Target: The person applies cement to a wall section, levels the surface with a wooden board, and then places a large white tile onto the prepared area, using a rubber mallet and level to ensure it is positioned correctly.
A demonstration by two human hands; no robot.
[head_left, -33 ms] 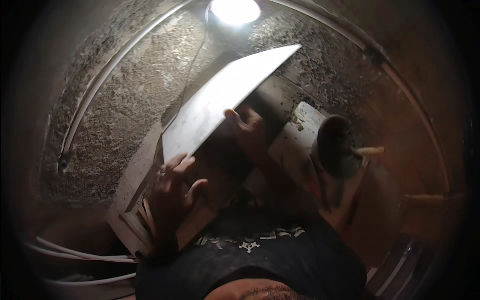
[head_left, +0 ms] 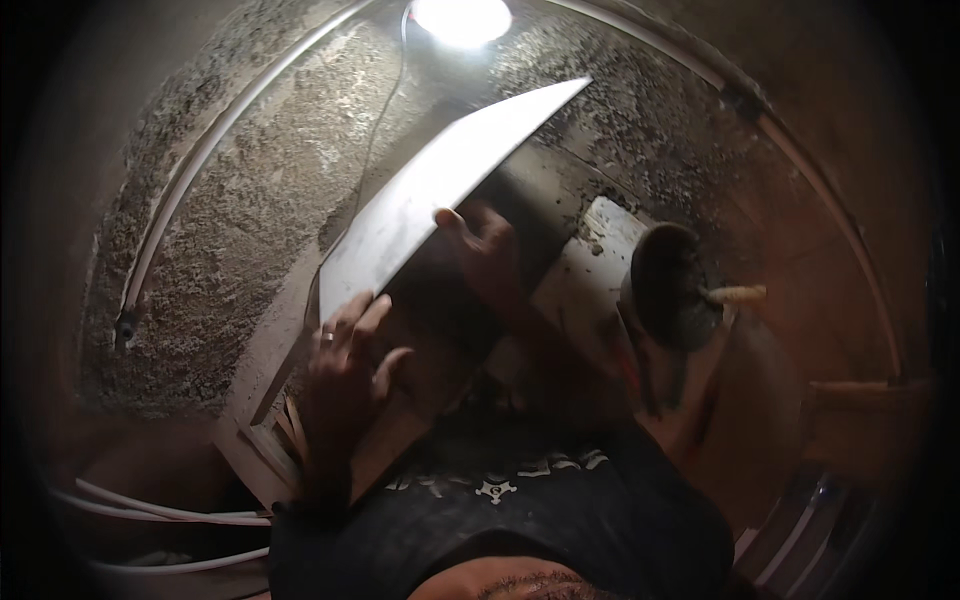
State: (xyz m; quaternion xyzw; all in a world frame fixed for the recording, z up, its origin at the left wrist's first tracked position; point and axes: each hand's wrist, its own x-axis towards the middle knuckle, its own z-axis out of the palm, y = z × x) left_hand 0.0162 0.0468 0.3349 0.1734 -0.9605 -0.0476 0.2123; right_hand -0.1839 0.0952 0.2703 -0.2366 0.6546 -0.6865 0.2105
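A large white tile is held tilted in front of the rough wall, its upper face brightly lit. My right hand grips its lower long edge, the thumb on the bright face and the other fingers partly hidden beneath. At the tile's near left corner, my left hand rests its fingertips on the edge. Its fingers are stretched out, its thumb stands apart, and a ring shows on one finger. Dark shadow under the tile hides part of the surface there.
To the right is a dark bucket with a light tool handle sticking out, beside a mortar-spattered white board. A lamp shines above. Wooden pieces and white tubes lie lower left. A pipe arches along the wall.
The tile and both my hands have shifted slightly up and to the left, while the whole view has moved a little too. The grip looks the same.
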